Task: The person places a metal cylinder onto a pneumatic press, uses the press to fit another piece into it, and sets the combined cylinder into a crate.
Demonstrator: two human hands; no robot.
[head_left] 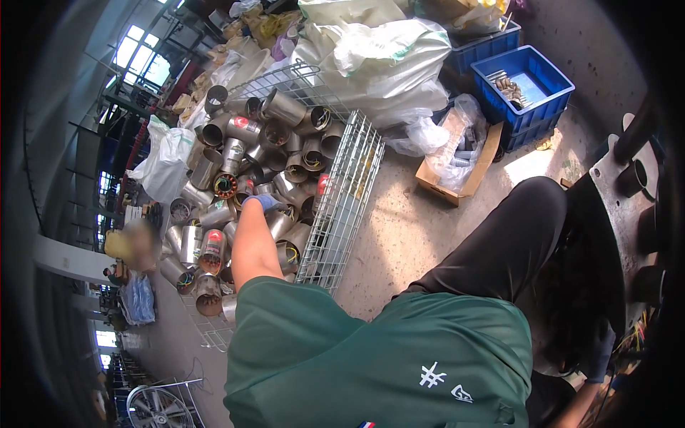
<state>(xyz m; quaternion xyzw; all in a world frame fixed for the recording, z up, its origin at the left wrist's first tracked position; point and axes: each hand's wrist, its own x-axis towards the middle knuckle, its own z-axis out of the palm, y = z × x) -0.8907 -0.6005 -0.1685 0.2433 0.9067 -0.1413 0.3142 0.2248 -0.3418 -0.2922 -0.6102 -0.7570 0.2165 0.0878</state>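
Note:
My left hand [261, 202], in a blue glove, reaches forward into a wire mesh cage [341, 207] heaped with several shiny metal cylinders [235, 153], some with coloured wire windings inside. The hand rests on the pile among the cylinders; whether it grips one is hidden by the wrist. My right hand [598, 353], in a dark glove, hangs low at the right beside a round metal machine plate [619, 214] with tube sockets. Its fingers are in shadow next to some coloured wires [635, 334].
Stuffed white sacks [378, 57] lie behind the cage. Blue plastic crates [524, 82] and an open cardboard box with plastic bags [457, 153] stand on the concrete floor at the right. A blurred person is far left, and a fan [158, 408] sits at the lower left.

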